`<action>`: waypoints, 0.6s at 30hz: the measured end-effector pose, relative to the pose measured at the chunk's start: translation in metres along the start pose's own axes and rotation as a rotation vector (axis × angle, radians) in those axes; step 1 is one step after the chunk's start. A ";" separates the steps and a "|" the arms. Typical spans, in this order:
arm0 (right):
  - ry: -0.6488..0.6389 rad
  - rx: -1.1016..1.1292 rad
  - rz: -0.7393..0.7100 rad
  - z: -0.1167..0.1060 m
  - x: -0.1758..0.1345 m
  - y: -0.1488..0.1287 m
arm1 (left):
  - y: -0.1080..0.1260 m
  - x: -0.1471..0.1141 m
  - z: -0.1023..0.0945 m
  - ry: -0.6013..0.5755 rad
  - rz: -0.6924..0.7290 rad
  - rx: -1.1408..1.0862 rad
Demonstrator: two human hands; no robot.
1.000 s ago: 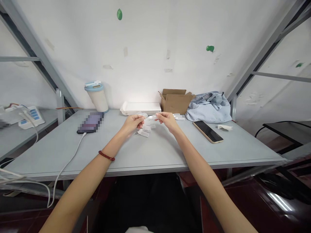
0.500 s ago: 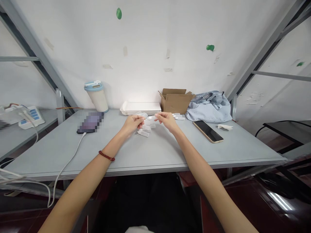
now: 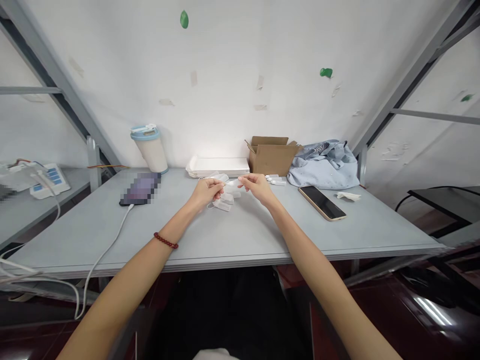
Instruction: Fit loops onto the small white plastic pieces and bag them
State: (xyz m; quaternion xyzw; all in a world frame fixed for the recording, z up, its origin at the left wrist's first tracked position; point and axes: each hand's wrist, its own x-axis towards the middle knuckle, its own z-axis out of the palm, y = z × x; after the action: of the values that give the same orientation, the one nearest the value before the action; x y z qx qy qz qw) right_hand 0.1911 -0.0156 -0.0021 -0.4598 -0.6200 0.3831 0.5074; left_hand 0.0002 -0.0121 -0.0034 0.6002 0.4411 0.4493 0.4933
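My left hand [image 3: 207,192] and my right hand [image 3: 257,186] meet over the middle of the desk, thumbs and fingers pinched. Between them they hold a small translucent white plastic piece [image 3: 233,183] by its two ends; its exact kind is too small to tell. Just below and behind it lie several similar translucent pieces [image 3: 222,205], one with a thin loop of string. More small clear pieces [image 3: 276,181] rest to the right of my right hand, by the box. A red bead bracelet [image 3: 165,241] circles my left wrist.
Behind my hands sit a stack of white trays [image 3: 219,166], an open cardboard box [image 3: 273,159] and a bundled blue cloth [image 3: 324,167]. To the right are a phone [image 3: 321,203] and crumpled tissue [image 3: 348,196]. A charging phone [image 3: 139,189] and a tumbler [image 3: 151,152] stand left.
The fingers of my right hand have shifted slightly on the translucent piece, which has tilted a little. Both hands stay in nearly the same place.
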 end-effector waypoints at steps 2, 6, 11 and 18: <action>-0.008 0.006 -0.001 -0.001 0.001 0.001 | 0.000 0.001 0.000 0.000 -0.007 -0.004; -0.011 0.014 -0.003 -0.002 0.002 0.002 | -0.001 0.003 -0.001 -0.012 -0.006 0.005; -0.018 -0.002 -0.030 -0.002 0.002 0.002 | -0.004 0.005 0.000 -0.020 0.020 0.066; -0.046 -0.030 -0.051 0.000 0.001 0.005 | -0.007 0.004 -0.004 -0.037 0.034 0.047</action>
State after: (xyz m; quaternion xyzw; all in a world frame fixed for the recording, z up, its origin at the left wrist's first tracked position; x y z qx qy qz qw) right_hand 0.1914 -0.0129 -0.0065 -0.4427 -0.6487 0.3711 0.4955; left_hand -0.0030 -0.0067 -0.0092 0.6274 0.4321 0.4357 0.4795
